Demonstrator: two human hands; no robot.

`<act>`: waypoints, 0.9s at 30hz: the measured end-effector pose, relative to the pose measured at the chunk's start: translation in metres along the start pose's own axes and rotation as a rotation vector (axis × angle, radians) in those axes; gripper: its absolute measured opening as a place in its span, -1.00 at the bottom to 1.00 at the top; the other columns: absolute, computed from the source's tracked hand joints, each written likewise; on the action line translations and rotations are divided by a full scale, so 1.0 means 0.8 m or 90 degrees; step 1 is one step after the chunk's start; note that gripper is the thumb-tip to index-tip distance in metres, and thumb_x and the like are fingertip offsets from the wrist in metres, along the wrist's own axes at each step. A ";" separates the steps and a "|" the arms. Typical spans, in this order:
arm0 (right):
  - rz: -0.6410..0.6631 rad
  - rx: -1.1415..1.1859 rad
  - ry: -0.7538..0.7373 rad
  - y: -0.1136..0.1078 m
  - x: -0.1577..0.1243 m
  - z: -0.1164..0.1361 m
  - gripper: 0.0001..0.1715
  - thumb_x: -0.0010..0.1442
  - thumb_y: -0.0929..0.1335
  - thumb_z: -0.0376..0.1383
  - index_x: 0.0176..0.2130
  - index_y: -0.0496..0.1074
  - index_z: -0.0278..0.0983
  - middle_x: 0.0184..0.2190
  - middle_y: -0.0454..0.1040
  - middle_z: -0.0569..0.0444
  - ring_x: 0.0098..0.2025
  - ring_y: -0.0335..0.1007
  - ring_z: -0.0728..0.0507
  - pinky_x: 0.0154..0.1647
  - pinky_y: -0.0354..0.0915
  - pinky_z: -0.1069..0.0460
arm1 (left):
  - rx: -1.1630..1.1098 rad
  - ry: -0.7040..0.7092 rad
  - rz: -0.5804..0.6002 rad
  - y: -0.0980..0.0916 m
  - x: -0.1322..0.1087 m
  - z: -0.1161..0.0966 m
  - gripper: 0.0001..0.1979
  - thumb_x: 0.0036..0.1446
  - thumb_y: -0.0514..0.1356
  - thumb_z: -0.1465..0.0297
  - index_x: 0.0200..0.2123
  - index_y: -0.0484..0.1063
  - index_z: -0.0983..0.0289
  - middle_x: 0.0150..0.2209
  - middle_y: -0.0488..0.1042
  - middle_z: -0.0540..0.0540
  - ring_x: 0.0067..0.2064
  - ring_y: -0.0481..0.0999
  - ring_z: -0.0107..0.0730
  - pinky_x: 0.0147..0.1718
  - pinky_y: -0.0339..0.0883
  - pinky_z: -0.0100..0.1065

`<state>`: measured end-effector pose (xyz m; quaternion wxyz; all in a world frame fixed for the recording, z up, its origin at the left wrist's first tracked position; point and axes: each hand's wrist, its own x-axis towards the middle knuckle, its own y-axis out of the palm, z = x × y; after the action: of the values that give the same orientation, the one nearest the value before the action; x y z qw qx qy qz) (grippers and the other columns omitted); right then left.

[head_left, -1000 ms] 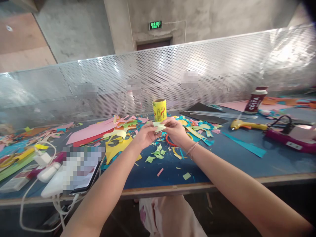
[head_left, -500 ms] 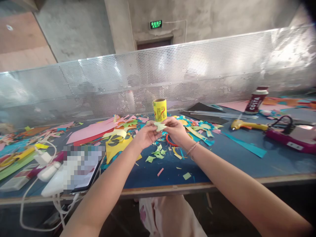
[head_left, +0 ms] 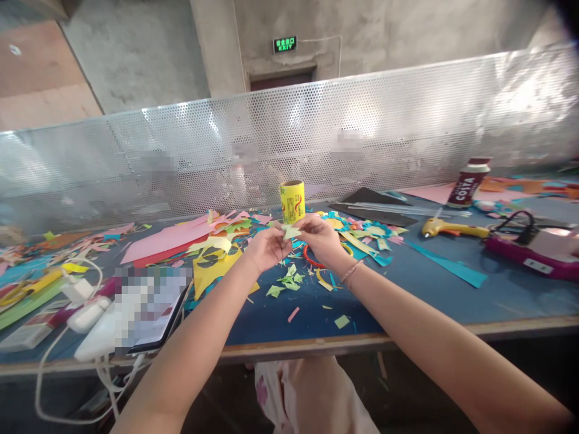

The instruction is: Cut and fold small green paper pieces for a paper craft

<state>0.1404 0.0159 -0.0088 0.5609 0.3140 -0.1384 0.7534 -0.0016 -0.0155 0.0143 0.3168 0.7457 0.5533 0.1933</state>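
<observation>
Between my two hands is a small pale green paper piece (head_left: 291, 231) with pointed ends. My left hand (head_left: 268, 248) pinches it from the left, and my right hand (head_left: 322, 240) grips its right side with the fingertips. Just behind the hands stands a yellow tape roll (head_left: 293, 202), upright. Several light green paper bits (head_left: 289, 279) lie on the blue table below the hands. A red ring (head_left: 311, 258) sits partly hidden beside my right hand.
On the left lie a tablet (head_left: 158, 310), white chargers with cables (head_left: 90, 313) and pink sheets (head_left: 169, 239). To the right are a yellow glue gun (head_left: 455, 229), a purple power strip (head_left: 529, 259), a dark red bottle (head_left: 468, 184) and a blue paper strip (head_left: 450, 264). A perforated metal screen (head_left: 181, 163) stands behind.
The pale green piece is turned slightly between the fingers, and more of its points show. Both hands stay in nearly the same place.
</observation>
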 end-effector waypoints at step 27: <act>-0.008 -0.014 -0.003 0.001 0.000 0.002 -0.85 -0.16 0.43 -0.39 -0.47 0.41 -0.24 -0.51 0.41 0.19 -0.44 0.32 0.02 -0.32 0.27 0.05 | 0.059 0.100 0.084 -0.004 0.001 0.005 -0.76 -0.19 0.22 0.62 -0.36 0.40 0.31 -0.49 0.44 -0.02 -0.48 0.40 -0.58 -0.44 0.27 -0.49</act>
<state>0.1401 0.0141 -0.0073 0.5686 0.3104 -0.1457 0.7478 -0.0009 -0.0149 0.0095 0.2244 0.7768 0.5344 0.2462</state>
